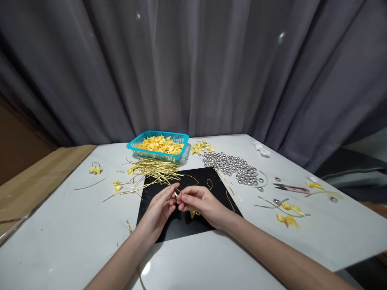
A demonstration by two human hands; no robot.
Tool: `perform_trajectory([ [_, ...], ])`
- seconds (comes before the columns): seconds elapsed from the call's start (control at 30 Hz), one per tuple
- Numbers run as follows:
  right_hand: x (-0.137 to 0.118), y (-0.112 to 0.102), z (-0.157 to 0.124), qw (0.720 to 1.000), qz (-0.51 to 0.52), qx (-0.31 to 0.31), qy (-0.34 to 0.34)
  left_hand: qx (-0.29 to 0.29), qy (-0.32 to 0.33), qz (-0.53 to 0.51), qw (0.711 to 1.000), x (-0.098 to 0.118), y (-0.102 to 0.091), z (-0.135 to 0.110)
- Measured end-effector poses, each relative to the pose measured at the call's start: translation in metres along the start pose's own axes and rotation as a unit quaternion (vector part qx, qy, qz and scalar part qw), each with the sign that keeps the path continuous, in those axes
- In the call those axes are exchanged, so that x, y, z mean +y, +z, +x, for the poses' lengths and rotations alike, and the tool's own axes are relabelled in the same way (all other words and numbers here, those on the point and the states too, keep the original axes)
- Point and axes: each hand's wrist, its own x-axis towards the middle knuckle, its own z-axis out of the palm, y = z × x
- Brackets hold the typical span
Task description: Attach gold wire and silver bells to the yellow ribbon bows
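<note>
Over a black mat, my left hand and my right hand meet at the fingertips. Between them runs a short piece of gold cord, pinched by the fingers of both hands. Just below my right hand, a yellow ribbon bow and a small silver bead show, partly covered by the fingers; whether they hang from the cord or lie on the mat I cannot tell. Beyond my left hand, a bundle of gold cords lies across the mat's far edge.
A blue basket holds many yellow bows at the back. Silver beads are spread to its right. Pink-handled thread snips lie at right, near loose bows and cords. Cardboard borders the table's left; a grey curtain hangs behind.
</note>
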Motion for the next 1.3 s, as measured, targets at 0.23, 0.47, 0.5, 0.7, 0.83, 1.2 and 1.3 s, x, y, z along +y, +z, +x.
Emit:
perform_trajectory([
  [0.23, -0.001, 0.004, -0.007, 0.996, 0.076, 0.008, 0.043, -0.001, -0.009, -0.114, 0.993, 0.015, 0.007, -0.004],
  [0.47, -0.004, -0.001, -0.005, 0.996, 0.087, -0.001, 0.033, 0.001, 0.002, -0.126, 0.992, 0.014, 0.002, -0.004],
  [0.5, -0.005, -0.001, -0.005, 0.996, 0.087, -0.002, 0.031, -0.001, 0.009, -0.123, 0.992, 0.014, 0.001, -0.004],
  [0.7, -0.006, -0.007, -0.001, 0.994, 0.108, -0.013, 0.026, -0.038, 0.030, -0.131, 0.990, 0.017, 0.000, -0.006],
  [0.83, -0.006, -0.012, 0.002, 0.993, 0.118, -0.014, 0.021, -0.086, 0.015, -0.143, 0.986, 0.017, 0.000, -0.009],
  [1.2, -0.017, -0.025, 0.002, 0.998, 0.052, -0.006, 0.024, -0.090, 0.008, -0.018, 0.996, 0.010, 0.008, -0.011],
  [1.3, -0.014, -0.021, 0.001, 1.000, 0.023, -0.005, 0.021, -0.066, 0.036, 0.040, 0.996, 0.009, 0.009, -0.010],
])
